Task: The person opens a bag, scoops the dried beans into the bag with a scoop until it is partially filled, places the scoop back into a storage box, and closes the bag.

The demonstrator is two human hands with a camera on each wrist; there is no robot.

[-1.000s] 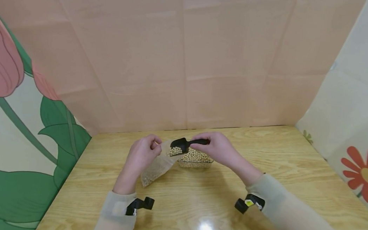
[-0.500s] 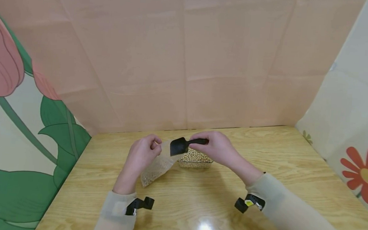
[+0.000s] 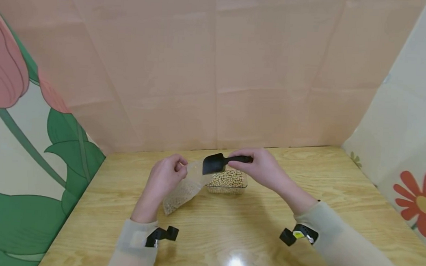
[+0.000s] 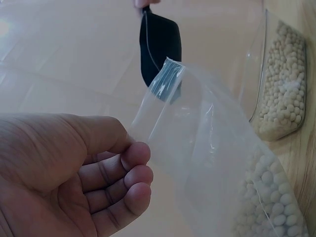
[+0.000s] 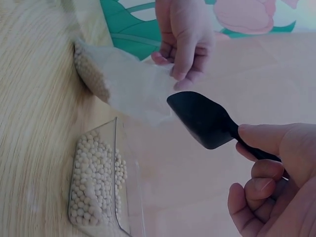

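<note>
My left hand pinches the top edge of a clear plastic bag between thumb and index finger, the other fingers curled. Pale round beans, like soybeans, fill the bag's lower end. My right hand grips the handle of a small black scoop, its bowl pointing left toward the bag's mouth. No beans show in the bowl. In the left wrist view the scoop's tip shows through the bag's upper edge. Behind the bag stands a clear rectangular container of the same beans, partly covered by the scoop in the head view.
The container and the bag's bottom rest on a light wood-grain table. A pink sheet hangs behind the table. Flower-patterned panels flank both sides. Both wrists carry black camera mounts.
Beans visible in the scoop a second ago are gone from it after the scoop tipped over the bag's mouth. Since then the right hand and scoop have moved slightly up and right; the left hand stays.
</note>
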